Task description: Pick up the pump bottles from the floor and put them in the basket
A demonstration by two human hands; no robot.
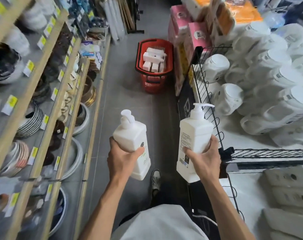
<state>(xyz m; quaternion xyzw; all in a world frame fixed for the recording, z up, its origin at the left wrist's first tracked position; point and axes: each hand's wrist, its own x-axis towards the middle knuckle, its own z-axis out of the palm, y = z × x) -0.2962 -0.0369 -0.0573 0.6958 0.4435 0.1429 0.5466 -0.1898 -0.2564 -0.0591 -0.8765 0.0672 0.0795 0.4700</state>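
Fingers (138,151) of the left hand (123,158) curl round one pump bottle (131,135), the right hand (205,157) grips a second bottle (194,134) — both held mid-body, likely for carrying to the red basket (152,84) at twelve o'clock.

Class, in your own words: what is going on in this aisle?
A person holds two white bottles: the left hand grips the left pump bottle, the right hand the right pump bottle. The red basket stands on the floor ahead, with several pale bottles inside. Neither held bottle is in it yet.
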